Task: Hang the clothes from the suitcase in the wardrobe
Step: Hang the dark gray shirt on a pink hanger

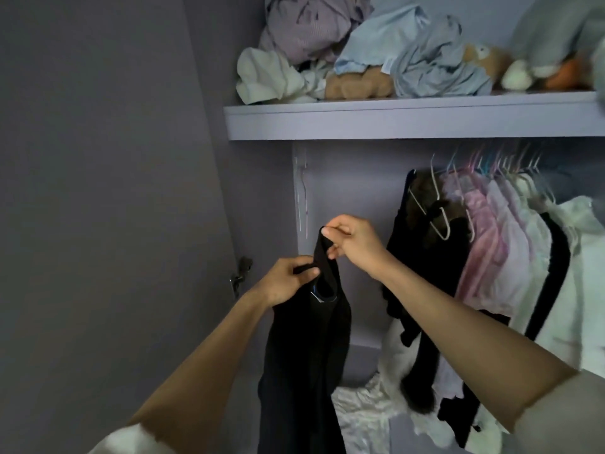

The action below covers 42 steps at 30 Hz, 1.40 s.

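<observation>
Two hands (288, 280) (355, 244) pinch black garment (304, 355) (hangers (442, 221) beside).

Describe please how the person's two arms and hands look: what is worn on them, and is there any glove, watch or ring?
Both forearms are bare from wrist to past the elbow. The left hand and right hand wear no gloves, and no watch, bracelet or ring shows. A short, loose sleeve in a pale, whitish cloth ends each arm: the left sleeve, the right sleeve.

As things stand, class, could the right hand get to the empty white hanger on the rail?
Probably yes, but not yet: the right hand is pinching the black garment. The white hanger hangs just to its right, with nothing visible between.
</observation>
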Tool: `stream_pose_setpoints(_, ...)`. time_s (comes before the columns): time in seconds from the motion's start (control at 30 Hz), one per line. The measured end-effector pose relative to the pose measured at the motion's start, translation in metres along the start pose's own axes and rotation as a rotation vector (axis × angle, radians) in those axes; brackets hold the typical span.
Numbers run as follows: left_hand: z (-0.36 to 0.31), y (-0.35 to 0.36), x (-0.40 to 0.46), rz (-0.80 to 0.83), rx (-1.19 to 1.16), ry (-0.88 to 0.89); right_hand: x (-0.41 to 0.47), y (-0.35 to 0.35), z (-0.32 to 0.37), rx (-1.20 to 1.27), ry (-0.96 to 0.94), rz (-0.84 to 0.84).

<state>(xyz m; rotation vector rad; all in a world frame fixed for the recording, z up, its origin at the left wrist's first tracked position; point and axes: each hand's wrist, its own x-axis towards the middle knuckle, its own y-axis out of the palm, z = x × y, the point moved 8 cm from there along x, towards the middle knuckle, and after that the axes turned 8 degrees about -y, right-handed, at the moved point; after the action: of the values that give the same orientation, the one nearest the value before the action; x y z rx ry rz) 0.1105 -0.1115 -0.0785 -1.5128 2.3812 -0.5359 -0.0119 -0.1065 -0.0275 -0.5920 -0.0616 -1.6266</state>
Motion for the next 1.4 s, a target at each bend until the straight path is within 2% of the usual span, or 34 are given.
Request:
stream_pose_setpoints(0.13,0.027,-0.02,0.016,-0.119,-0.05,-0.084,0.016,0.016,-0.036,0.114,0.107,-0.022)
stream_pose_setpoints(0.37,0.069,-0.058,0.041,-0.358,-0.08,-0.199,0.06,0.025,-0.116,0.108,0.42,-0.184)
stream_pose_setpoints(0.5,0.085,-0.07,0.057,-0.426,-0.101,-0.257,0.085,0.051,-0.146,0.279,0.647,-0.064)
stream_pose_setpoints(0.6,0.091,-0.076,0.068,-0.463,-0.106,-0.293,0.102,0.069,-0.156,0.378,0.704,0.008)
stream_pose_setpoints(0.73,0.094,-0.078,0.08,-0.484,-0.082,-0.32,0.12,0.076,-0.169,0.322,0.624,-0.048)
stream_pose_setpoints(0.87,0.096,-0.076,0.084,-0.478,-0.072,-0.345,0.129,0.056,-0.169,0.238,0.44,-0.173)
stream_pose_setpoints(1.03,0.098,-0.068,0.081,-0.442,-0.091,-0.363,0.124,0.034,-0.166,0.338,0.363,-0.29)
stream_pose_setpoints(1.23,0.106,-0.051,0.067,-0.38,-0.254,-0.425,0.087,0.019,-0.161,0.371,0.341,-0.288)
stream_pose_setpoints(1.4,0.116,-0.029,0.05,-0.335,-0.334,-0.508,0.021,0.013,-0.163,0.285,0.329,-0.237)
